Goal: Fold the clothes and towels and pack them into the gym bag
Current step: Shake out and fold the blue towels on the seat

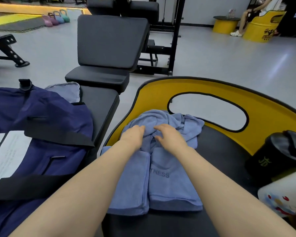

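Towels are the matter in hand: both hands rest on a crumpled blue towel (162, 124) bunched at the far end of the round black seat (217, 151). The left hand (132, 136) has its fingers (140, 128) curled down into the cloth, apparently pinching a fold, though the tips are buried and I cannot be sure how firm the hold is. The right hand (169, 135) lies across the heap with fingers bent over the fabric and the thumb tucked against it, so it looks to be gathering the cloth too. Holding it from both sides like this makes sense as a way to find edges and shake the heap open before folding.

Just nearer the body, touching the crumpled heap, lie two folded towels (154, 182) side by side, the right one showing part of a printed word. They are stacked within easy reach, probably waiting to be packed together.

The yellow backrest (212, 89) curves behind the seat and keeps the pile from sliding off. To the left, on a black padded table (99, 101), sits the navy gym bag (46, 120); a pale blue cloth (67, 91) pokes out at its far end, so something seems to be inside. A black shaker bottle (277, 154) stands at the right edge of the seat.
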